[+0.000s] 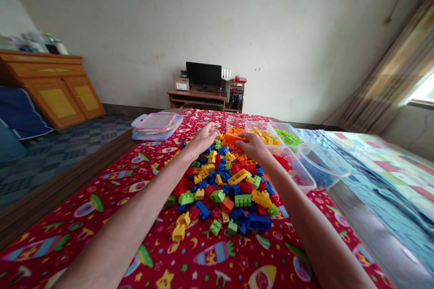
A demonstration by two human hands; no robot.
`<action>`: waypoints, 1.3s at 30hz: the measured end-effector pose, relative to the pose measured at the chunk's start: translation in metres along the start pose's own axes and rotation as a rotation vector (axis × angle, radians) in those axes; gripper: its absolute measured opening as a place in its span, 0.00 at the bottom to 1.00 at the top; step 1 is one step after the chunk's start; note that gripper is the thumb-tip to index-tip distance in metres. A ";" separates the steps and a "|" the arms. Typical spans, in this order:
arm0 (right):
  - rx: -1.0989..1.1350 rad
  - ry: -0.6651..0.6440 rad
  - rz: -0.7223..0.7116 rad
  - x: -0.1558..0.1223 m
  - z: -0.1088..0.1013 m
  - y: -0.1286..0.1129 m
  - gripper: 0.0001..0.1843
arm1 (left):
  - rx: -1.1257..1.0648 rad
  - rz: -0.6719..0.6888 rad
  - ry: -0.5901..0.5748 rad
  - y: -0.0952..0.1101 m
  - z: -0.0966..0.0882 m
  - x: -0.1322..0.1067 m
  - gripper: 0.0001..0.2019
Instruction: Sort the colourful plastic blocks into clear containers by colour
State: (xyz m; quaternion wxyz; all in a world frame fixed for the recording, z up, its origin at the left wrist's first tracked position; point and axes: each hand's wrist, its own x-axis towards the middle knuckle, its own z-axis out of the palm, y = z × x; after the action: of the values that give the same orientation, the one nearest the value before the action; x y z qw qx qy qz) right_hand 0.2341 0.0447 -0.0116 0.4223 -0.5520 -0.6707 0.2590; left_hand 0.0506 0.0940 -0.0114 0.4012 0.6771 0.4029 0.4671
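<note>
A heap of mixed toy building bricks in red, blue, yellow, green and orange lies on the patterned red cloth. Over the far left part of the heap is my left hand, its fingers apart with nothing visible in them. My right hand grips an orange brick at the far edge of the heap. Just beyond that brick is a clear bin holding orange bricks. Beside it are clear bins with yellow bricks, green bricks and red bricks.
A round clear tub with blue bricks stands at the right. Stacked lids lie at the far left table corner. A bed adjoins the right side. Beyond the table are a desk with a monitor and a wooden cabinet.
</note>
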 end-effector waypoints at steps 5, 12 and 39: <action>-0.223 0.066 0.032 0.032 -0.025 -0.003 0.07 | 0.283 0.073 -0.074 -0.009 -0.005 0.006 0.13; -0.522 0.179 0.063 0.086 -0.037 -0.014 0.18 | 0.789 0.239 -0.156 -0.006 -0.003 0.000 0.14; -1.127 -0.321 0.080 -0.014 0.019 -0.019 0.20 | 1.148 0.491 -0.215 -0.035 0.012 -0.006 0.14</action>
State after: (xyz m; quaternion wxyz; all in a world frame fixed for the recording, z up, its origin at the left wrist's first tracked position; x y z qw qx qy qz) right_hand 0.2088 0.0286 -0.0098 -0.0532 -0.6702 -0.7391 -0.0416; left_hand 0.0548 0.0991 -0.0488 -0.1068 0.9002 0.3798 0.1845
